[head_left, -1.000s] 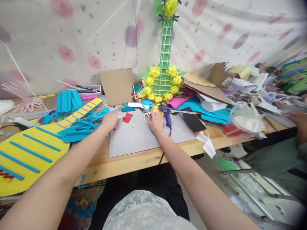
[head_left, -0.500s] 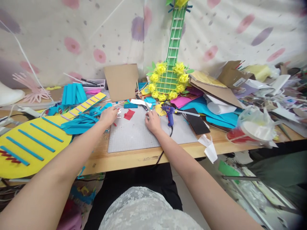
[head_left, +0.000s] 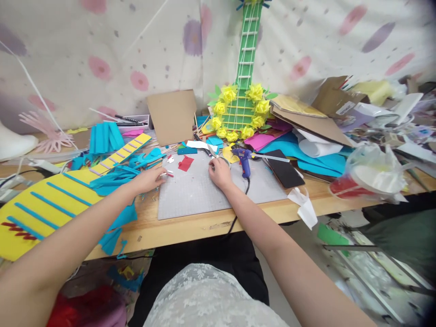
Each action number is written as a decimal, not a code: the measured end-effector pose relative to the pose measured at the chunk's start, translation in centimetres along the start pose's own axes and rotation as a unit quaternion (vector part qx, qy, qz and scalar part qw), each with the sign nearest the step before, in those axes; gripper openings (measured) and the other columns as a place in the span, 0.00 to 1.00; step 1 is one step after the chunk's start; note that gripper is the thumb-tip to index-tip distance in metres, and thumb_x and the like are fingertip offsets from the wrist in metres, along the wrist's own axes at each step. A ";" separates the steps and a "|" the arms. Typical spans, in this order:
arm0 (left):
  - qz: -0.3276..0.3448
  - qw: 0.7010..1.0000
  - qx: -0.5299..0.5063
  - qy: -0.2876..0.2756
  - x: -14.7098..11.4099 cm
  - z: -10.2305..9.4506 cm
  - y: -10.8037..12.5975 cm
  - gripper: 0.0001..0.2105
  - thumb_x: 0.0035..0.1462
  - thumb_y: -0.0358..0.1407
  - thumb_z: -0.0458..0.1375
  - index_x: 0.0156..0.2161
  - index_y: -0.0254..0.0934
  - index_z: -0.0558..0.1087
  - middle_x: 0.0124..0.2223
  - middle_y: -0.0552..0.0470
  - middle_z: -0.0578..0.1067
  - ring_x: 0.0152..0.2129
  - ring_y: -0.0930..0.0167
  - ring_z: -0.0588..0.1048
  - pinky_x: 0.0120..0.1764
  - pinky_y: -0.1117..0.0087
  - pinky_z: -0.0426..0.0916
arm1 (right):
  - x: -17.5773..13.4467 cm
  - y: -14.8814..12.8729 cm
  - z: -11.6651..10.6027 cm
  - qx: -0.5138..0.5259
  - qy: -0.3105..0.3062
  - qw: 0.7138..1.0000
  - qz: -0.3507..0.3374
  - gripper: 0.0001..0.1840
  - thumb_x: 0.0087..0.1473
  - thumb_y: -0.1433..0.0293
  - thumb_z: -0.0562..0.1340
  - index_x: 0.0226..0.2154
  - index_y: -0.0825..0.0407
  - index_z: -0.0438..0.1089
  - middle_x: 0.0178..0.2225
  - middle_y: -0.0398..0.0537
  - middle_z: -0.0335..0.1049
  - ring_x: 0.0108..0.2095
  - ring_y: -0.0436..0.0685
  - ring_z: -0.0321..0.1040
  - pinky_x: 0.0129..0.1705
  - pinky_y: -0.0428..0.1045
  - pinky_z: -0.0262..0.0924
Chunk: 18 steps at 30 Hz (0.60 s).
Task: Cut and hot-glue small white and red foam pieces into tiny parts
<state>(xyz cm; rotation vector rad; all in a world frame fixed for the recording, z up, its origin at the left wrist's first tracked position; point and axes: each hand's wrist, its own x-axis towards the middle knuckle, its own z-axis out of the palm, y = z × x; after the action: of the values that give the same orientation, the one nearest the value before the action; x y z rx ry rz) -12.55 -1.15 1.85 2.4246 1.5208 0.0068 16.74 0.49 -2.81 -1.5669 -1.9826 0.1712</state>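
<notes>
My left hand (head_left: 150, 180) is low at the left edge of the grey cutting mat (head_left: 190, 204), fingers loosely curved and slightly apart. Its fingertips are beside a small red and white strip (head_left: 169, 174). Crumpled blue paper scraps (head_left: 119, 181) lie behind and under that forearm. On the mat, my right hand (head_left: 220, 172) is closed around the handles of scissors (head_left: 211, 151), whose blades point away from me. Between the hands lie a red paper piece (head_left: 185, 163) and small white bits (head_left: 170, 159). A blue hot glue gun (head_left: 244, 160) rests right of my right hand.
A yellow guitar-shaped craft (head_left: 51, 200) lies at left. Behind the mat stand a cardboard sheet (head_left: 173, 117) and a green guitar craft (head_left: 245, 68) with yellow flowers. A phone (head_left: 284, 169), blue sheets (head_left: 320, 160) and a bagged bucket (head_left: 364, 179) are at right.
My left hand has moved left and towards me. Blue scraps now spread under that forearm to the table's front edge. My right hand stays at the scissors; the view has shifted slightly.
</notes>
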 end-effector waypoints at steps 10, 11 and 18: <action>-0.161 0.978 0.017 0.132 4.3 1.2 2.0 0.12 0.55 0.38 0.50 0.40 0.34 0.71 0.39 0.40 0.74 0.36 0.60 0.72 0.36 0.65 0.62 | 0.8 -0.9 -0.2 -0.029 -0.036 0.997 -0.054 0.14 0.52 0.73 0.54 0.42 0.55 0.67 0.42 0.55 0.67 0.44 0.60 0.61 0.46 0.52 0.55; -0.167 0.973 -0.009 0.158 4.6 1.5 2.2 0.12 0.54 0.37 0.52 0.40 0.34 0.70 0.40 0.40 0.73 0.37 0.60 0.71 0.37 0.65 0.62 | 1.3 -1.2 -0.1 -0.030 -0.045 0.995 -0.087 0.16 0.51 0.73 0.55 0.44 0.55 0.67 0.44 0.55 0.66 0.45 0.60 0.60 0.47 0.52 0.55; -0.167 0.843 -0.415 0.298 5.3 3.2 3.8 0.09 0.56 0.35 0.49 0.35 0.34 0.70 0.25 0.53 0.67 0.22 0.73 0.65 0.27 0.73 0.59 | 4.6 -4.0 2.6 -0.002 -0.122 0.968 -0.221 0.19 0.53 0.75 0.53 0.47 0.55 0.68 0.49 0.55 0.67 0.49 0.59 0.59 0.53 0.54 0.51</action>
<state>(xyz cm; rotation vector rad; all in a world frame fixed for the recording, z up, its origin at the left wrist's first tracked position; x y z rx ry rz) -6.33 1.20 -1.12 1.4823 1.6499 1.1816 11.43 4.22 -1.43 -1.1087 -2.4715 0.1852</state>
